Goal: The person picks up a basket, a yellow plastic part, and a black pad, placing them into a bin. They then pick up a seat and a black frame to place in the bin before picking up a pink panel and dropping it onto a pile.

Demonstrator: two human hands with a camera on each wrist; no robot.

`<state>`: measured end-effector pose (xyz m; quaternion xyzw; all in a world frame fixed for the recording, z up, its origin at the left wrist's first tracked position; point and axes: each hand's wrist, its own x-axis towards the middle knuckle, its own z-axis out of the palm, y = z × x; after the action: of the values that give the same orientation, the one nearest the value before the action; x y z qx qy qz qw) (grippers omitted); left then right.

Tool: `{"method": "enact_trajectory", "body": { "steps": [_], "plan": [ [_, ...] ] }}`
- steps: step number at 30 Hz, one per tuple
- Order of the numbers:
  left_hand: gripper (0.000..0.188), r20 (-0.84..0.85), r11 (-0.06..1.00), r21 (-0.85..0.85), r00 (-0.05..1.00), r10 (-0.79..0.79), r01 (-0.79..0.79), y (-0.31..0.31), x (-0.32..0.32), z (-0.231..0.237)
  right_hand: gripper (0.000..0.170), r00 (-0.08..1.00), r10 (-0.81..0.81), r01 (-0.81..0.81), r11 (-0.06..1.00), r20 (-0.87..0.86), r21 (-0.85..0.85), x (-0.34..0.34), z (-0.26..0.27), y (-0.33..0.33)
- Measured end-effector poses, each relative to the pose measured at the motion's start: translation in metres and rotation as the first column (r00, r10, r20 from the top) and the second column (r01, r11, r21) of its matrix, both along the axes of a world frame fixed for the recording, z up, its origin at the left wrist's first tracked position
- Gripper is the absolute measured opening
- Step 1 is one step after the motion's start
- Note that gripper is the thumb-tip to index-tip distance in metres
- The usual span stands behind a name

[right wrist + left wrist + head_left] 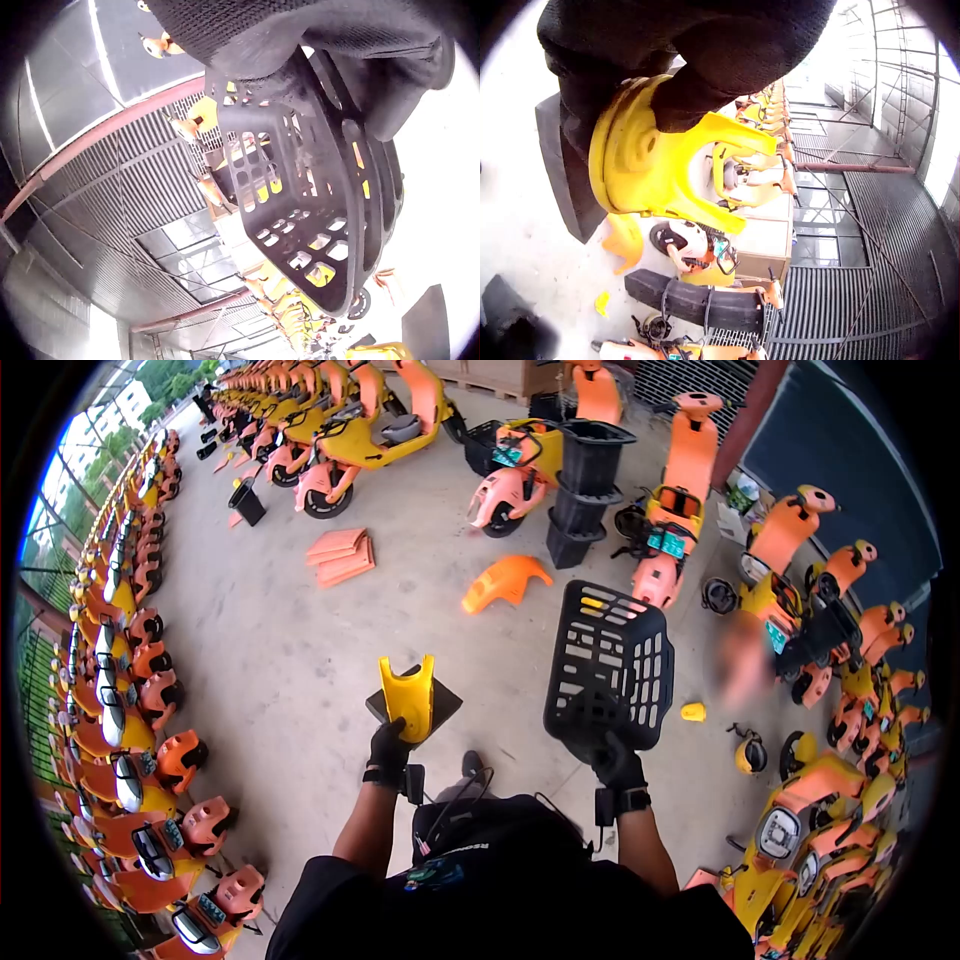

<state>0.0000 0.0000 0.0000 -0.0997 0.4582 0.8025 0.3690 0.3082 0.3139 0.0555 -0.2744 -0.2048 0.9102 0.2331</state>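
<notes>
My gloved left hand (390, 748) grips a yellow plastic scooter part (408, 700) with two upright prongs. The thumb lies over its rounded end in the left wrist view. Behind this yellow part sits a flat black panel (448, 705), its corners sticking out on both sides; the fingers go down beside it. My gloved right hand (615, 765) grips a black plastic scooter basket (655, 660) by its near end. Slots and square holes run through the basket's walls, and in the right wrist view the fingers curl over its rim (349, 217).
An orange curved shell (508, 580) lies on the concrete floor ahead, with flat orange panels (340, 555) farther left. Stacked black bins (585, 490) stand beyond the basket. A yellow cup-like piece (693, 712) and a yellow helmet (750, 753) lie at right. Scooter rows line both sides.
</notes>
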Motion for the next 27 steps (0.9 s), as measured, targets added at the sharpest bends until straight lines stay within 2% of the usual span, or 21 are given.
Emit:
{"method": "enact_trajectory", "body": {
  "steps": [2,3,4,5,6,7,8,9,11,13,16,17,19,21,23,24,25,26,27],
  "plan": [
    [0.037,0.050,0.999,0.025,0.998,0.026,-0.027,-0.008,0.040,0.004,0.040,0.994,0.008,0.013,0.982,0.109,-0.186,0.023,-0.010,0.014],
    [0.037,-0.036,0.999,-0.022,0.999,0.033,-0.034,-0.042,-0.081,0.027,0.040,1.000,0.018,-0.012,0.972,0.024,-0.234,-0.108,-0.020,-0.012],
    [0.036,-0.041,0.997,-0.041,0.997,0.070,-0.072,-0.048,-0.090,0.024,0.038,0.996,-0.033,0.048,0.982,0.082,-0.185,-0.134,-0.003,-0.011],
    [0.036,-0.041,0.993,-0.054,0.993,0.107,-0.109,-0.050,-0.092,0.016,0.037,0.986,-0.088,0.106,0.987,0.141,-0.124,-0.149,0.006,-0.006],
    [0.036,-0.024,0.994,-0.001,0.993,0.112,-0.112,-0.049,-0.109,0.010,0.034,0.989,-0.020,-0.001,0.990,0.148,0.138,-0.172,-0.003,0.003],
    [0.035,0.010,0.985,-0.010,0.985,0.173,-0.173,-0.057,-0.123,0.010,0.031,0.985,0.006,-0.074,0.918,0.173,0.391,-0.195,-0.009,0.011],
    [0.035,0.031,0.976,0.007,0.975,0.218,-0.219,-0.059,-0.133,0.006,0.028,0.982,0.008,-0.009,1.000,0.189,0.006,-0.218,-0.016,0.024],
    [0.036,0.067,0.964,0.018,0.962,0.263,-0.265,-0.062,-0.134,0.000,0.025,0.976,0.018,0.067,0.923,0.217,-0.378,-0.233,-0.023,0.035],
    [0.037,0.065,0.957,0.018,0.955,0.289,-0.290,-0.068,-0.149,-0.004,0.018,0.970,0.090,0.013,0.908,0.224,-0.420,-0.270,-0.041,0.054],
    [0.038,0.061,0.941,0.070,0.943,0.326,-0.330,-0.069,-0.179,-0.007,0.016,0.958,0.100,-0.021,0.959,0.269,-0.281,-0.325,-0.038,0.061],
    [0.036,0.062,0.926,0.016,0.924,0.377,-0.378,-0.062,-0.231,-0.013,0.015,0.956,0.115,-0.043,0.965,0.270,-0.259,-0.399,-0.046,0.083],
    [0.035,0.059,0.924,-0.052,0.923,0.380,-0.378,-0.064,-0.252,-0.020,0.013,0.951,0.134,-0.061,0.965,0.278,-0.255,-0.424,-0.050,0.092],
    [0.034,0.084,0.897,-0.087,0.894,0.440,-0.433,-0.047,-0.292,-0.003,0.016,0.953,0.153,-0.076,0.956,0.260,-0.284,-0.478,-0.068,0.114],
    [0.033,0.115,0.884,-0.022,0.877,0.467,-0.467,-0.027,-0.336,0.006,0.015,0.956,0.152,-0.083,0.961,0.249,-0.265,-0.533,-0.060,0.133],
    [0.033,0.060,0.882,-0.043,0.880,0.471,-0.470,-0.014,-0.379,0.010,0.014,0.957,0.155,-0.091,0.964,0.247,-0.250,-0.585,-0.060,0.152],
    [0.034,0.013,0.891,-0.049,0.892,0.452,-0.451,-0.012,-0.399,0.012,0.014,0.962,0.198,-0.204,0.979,0.190,0.017,-0.606,-0.076,0.165],
    [0.035,-0.030,0.899,-0.055,0.901,0.433,-0.434,-0.002,-0.417,0.022,0.016,0.961,0.226,-0.243,0.966,0.160,0.093,-0.628,-0.081,0.176],
    [0.036,0.002,0.896,-0.028,0.896,0.444,-0.444,0.010,-0.433,0.032,0.017,0.962,0.240,-0.256,0.958,0.130,0.129,-0.651,-0.085,0.187],
    [0.035,0.004,0.897,0.002,0.897,0.442,-0.442,0.027,-0.448,0.052,0.019,0.965,0.239,-0.241,0.971,0.112,0.001,-0.674,-0.084,0.197]
  ]
}}
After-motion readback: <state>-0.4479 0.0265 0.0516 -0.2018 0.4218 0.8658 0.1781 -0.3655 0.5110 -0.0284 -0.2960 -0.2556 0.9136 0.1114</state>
